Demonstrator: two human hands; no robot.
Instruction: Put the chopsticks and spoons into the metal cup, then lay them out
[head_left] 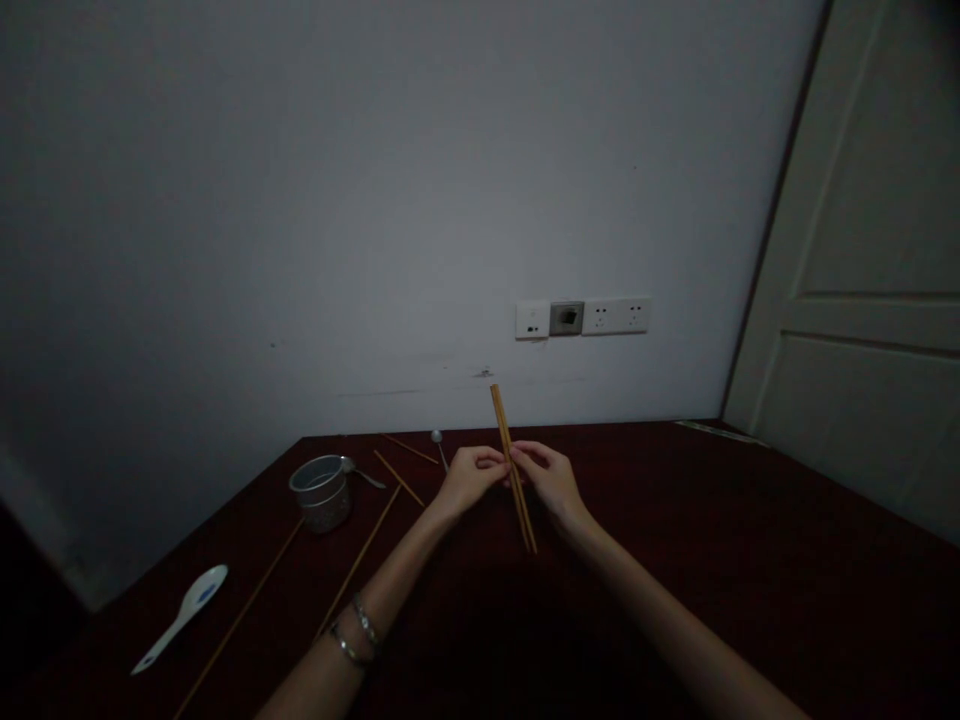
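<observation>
A pair of light wooden chopsticks (520, 505) is held up at a slant over the dark red table, close together along their length. My left hand (472, 478) pinches them from the left side. From the right, my right hand (549, 475) closes its thumb and fingers on the same chopsticks near their middle. Left of my hands, more loose chopsticks (364, 552) lie on the tabletop. Partly hidden behind my left hand is a small metal spoon (438, 438). Two bracelets circle my left wrist.
A metal cup (321, 492) stands on the table (645, 600) at the left, with another metal spoon (367, 476) beside it. A white soup spoon (184, 615) lies nearer the left edge. Behind are the wall with sockets (615, 316) and, at right, a pale door (862, 300).
</observation>
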